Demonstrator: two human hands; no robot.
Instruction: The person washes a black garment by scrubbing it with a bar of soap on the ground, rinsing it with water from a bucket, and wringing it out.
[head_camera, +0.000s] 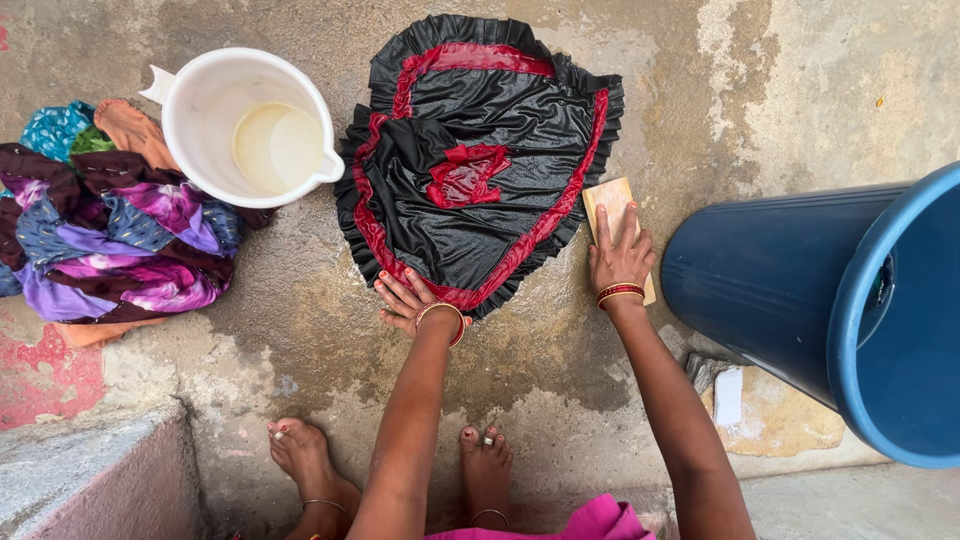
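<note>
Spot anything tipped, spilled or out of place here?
The blue barrel lies on its side at the right, its open mouth toward the frame edge. The concrete floor is wet around the black-and-red garment, spread flat. The white jug stands upright with a little water. Nothing else stands out.

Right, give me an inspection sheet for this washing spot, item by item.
Surface: wet concrete floor, stained.
Job's things: black and red garment spread flat; tan block beside its right edge.
Clutter: pile of coloured clothes; white jug with a little liquid.
Grippers: left hand flat on the garment's near hem; right hand pressing on the block.
Cables: nothing seen.
Surroundings: blue bucket at right; stone step; bare feet.
</note>
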